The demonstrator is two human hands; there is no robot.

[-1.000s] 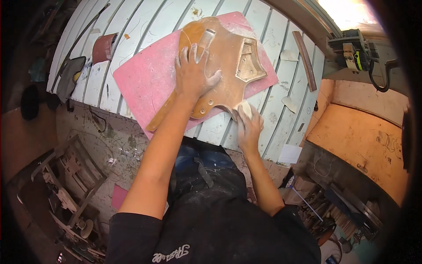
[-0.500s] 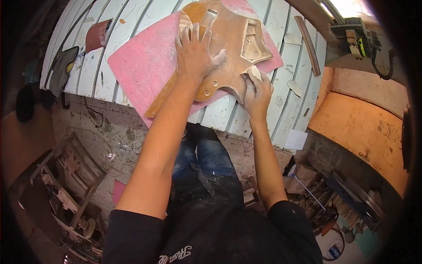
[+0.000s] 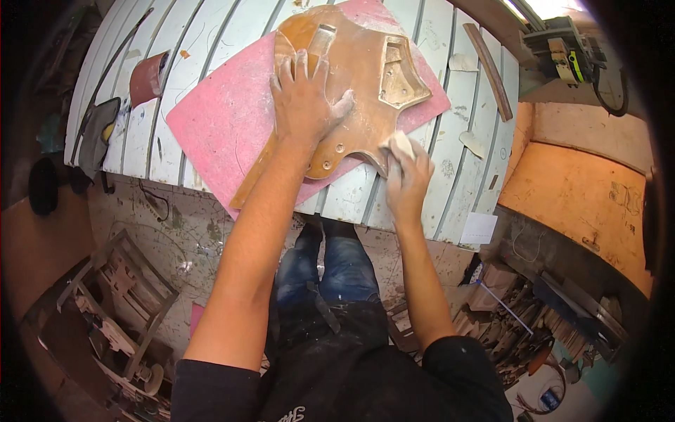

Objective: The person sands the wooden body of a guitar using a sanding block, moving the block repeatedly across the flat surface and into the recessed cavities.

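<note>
Nearest us, our right hand [image 3: 410, 176] is closed narrowly around a pale pad [image 3: 402, 145], thumb and fingers pinching it against the edge of the guitar body [image 3: 367, 60], beside its lower right horn [image 3: 378, 163]. We judge the step to be sanding; the pad's grit side cannot be made out. Best practice: light, even strokes following the curve, the pad bent to the edge, with no digging at the tip. The horn reaches past the pink mat [image 3: 218, 130], so we advise less pressure there.

A little farther, our left hand [image 3: 304, 105] lies wide, fingers spread, palm down on the body's left part. This should brace it well; weight belongs over the mat so that the body does not tip or skid. Pale dust shows on our fingers and the mat; wiping between passes should reveal missed patches.

Beneath, the mat lies on the white slatted table [image 3: 439, 204]. Farther out, a curled reddish-brown sheet [image 3: 145, 77] lies left and a wooden strip [image 3: 490, 74] right, both well apart from the strokes.
</note>
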